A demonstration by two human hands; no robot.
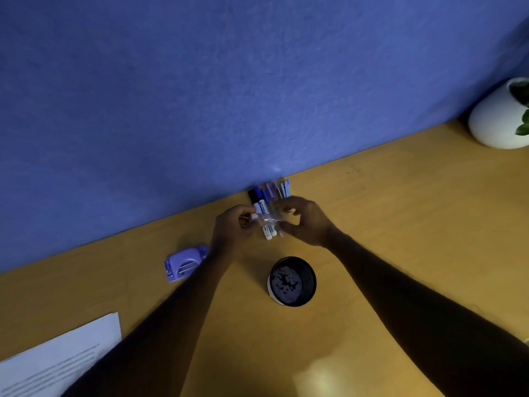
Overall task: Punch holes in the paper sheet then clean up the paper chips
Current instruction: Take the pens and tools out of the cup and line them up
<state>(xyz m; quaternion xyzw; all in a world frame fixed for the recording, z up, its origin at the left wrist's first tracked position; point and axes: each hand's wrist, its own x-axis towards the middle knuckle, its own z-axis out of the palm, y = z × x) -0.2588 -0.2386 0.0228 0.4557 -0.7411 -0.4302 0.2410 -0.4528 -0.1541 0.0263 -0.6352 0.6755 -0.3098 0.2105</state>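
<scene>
Black cup (311, 272) on the desk (400, 213) holds the chips (286, 282). Just beyond the cup, the left hand (233, 229) pinches a small clear piece (267, 219) over the markers (264, 206). The right hand (306, 222) curls its fingers at the other end, though its grip is unclear. Left of the cup lies the punch (184, 263), and the paper (57, 359) is nearer, far left.

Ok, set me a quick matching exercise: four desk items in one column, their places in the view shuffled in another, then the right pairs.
1. purple plastic hole punch
2. black round cup holding paper chips
3. white paper sheets
4. white round plant pot

A. far right edge of view
B. bottom left corner of view
C. centre of view, below the middle
D. left of centre

Pairs: 1-D, 2-C, 3-B, 4-A
</scene>
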